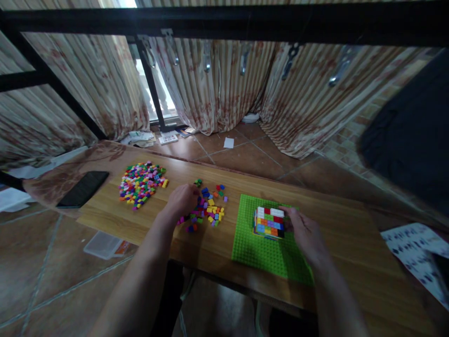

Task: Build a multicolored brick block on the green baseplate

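My left hand (183, 201) is over a smaller spread of loose toy building bricks (211, 203), its fingers curled down at the pile's upper left. Whatever is between the fingertips is hidden. On a green studded baseplate (247, 250) stands a compact block of building bricks (268, 222), with white, red, orange, blue and green pieces on top. My right hand (304, 229) grips this block at its right side, one finger reaching along the far right corner. Part of its fingers is hidden by the block.
A larger heap of mixed bricks (142, 183) lies on the wooden table (336, 215) to the left. Beside it is a black phone (83, 188). A clear plastic box (102, 245) is on the floor, and a printed sheet (414, 252) is at the right.
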Motion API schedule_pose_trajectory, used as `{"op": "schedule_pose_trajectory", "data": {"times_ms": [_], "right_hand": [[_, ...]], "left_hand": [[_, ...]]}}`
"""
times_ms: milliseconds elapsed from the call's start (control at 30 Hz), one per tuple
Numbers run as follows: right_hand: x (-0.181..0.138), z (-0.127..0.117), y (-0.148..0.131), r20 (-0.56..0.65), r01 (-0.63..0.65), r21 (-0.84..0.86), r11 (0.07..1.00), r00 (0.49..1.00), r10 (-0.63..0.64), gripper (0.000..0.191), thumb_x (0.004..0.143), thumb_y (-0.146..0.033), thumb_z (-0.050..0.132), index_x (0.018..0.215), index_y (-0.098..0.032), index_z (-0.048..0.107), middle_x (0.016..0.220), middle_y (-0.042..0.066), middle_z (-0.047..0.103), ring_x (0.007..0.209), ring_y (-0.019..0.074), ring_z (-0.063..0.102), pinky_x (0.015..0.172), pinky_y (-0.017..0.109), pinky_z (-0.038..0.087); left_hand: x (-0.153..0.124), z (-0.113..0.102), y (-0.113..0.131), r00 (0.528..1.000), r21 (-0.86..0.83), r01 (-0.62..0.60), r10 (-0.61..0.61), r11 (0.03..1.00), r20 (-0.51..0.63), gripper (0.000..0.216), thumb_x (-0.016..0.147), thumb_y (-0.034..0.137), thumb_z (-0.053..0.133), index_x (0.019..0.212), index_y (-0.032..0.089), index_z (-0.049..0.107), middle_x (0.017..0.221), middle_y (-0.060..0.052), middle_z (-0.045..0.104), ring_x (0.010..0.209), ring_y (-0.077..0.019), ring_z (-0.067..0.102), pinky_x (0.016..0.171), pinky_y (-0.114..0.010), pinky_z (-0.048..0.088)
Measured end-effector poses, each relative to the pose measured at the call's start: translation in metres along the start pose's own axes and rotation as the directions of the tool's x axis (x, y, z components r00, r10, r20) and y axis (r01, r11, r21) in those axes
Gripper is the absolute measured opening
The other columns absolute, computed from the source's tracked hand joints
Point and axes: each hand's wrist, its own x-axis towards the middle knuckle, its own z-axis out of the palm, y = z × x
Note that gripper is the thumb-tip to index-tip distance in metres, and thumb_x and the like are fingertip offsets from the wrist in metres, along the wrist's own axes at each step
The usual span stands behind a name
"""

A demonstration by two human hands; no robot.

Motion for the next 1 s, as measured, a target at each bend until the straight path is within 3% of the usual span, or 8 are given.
{"op": "schedule_pose_trajectory", "data": {"times_ms": [267,567,800,1000], "right_hand": [[0.005,-0.001,0.012,0.021,-0.004,-0.058,0.998,1.0,0.005,0.059,0.091,-0.06,0.036,0.112,-0.019,0.071,0.097,0.008,0.076,0.085,0.0248,0.068,0.08,0.037,0.051],[0.002,0.0,0.005,0.033,-0.009,-0.089,0.996,0.999,0.012,0.056,0.09,-0.058,0.037,0.108,-0.019,0.074,0.097,0.008,0.076,0.091,0.0274,0.068,0.085,0.038,0.051],[0.0,0.0,0.002,0.033,-0.009,-0.124,0.992,0.999,0.013,0.053,0.09,-0.055,0.038,0.107,-0.02,0.073,0.099,0.008,0.076,0.096,0.0279,0.068,0.086,0.038,0.051],[0.0,-0.001,0.0,0.024,-0.009,-0.134,0.991,1.0,0.012,0.051,0.089,-0.055,0.039,0.102,-0.021,0.074,0.095,0.007,0.077,0.093,0.0283,0.069,0.087,0.04,0.051]], "left_hand": [[-0.007,-0.007,-0.007,0.989,-0.112,-0.103,0.114,0.988,0.092,0.03,0.068,0.017,0.059,0.093,0.022,0.076,0.088,-0.003,0.075,0.08,-0.0172,0.065,0.067,-0.022,0.045],[-0.008,-0.008,-0.007,0.992,-0.199,-0.072,0.09,0.977,0.086,0.024,0.068,0.017,0.063,0.088,0.017,0.076,0.078,-0.003,0.073,0.071,-0.0153,0.063,0.061,-0.021,0.044],[-0.006,-0.007,-0.008,0.997,-0.134,-0.016,0.025,0.991,0.069,0.019,0.069,0.019,0.065,0.085,0.015,0.075,0.08,-0.005,0.074,0.068,-0.016,0.062,0.058,-0.023,0.041],[-0.008,-0.007,-0.008,0.998,-0.154,-0.036,0.043,0.987,0.042,0.021,0.071,0.015,0.06,0.087,0.014,0.075,0.083,-0.005,0.074,0.072,-0.0155,0.064,0.061,-0.021,0.043]]}}
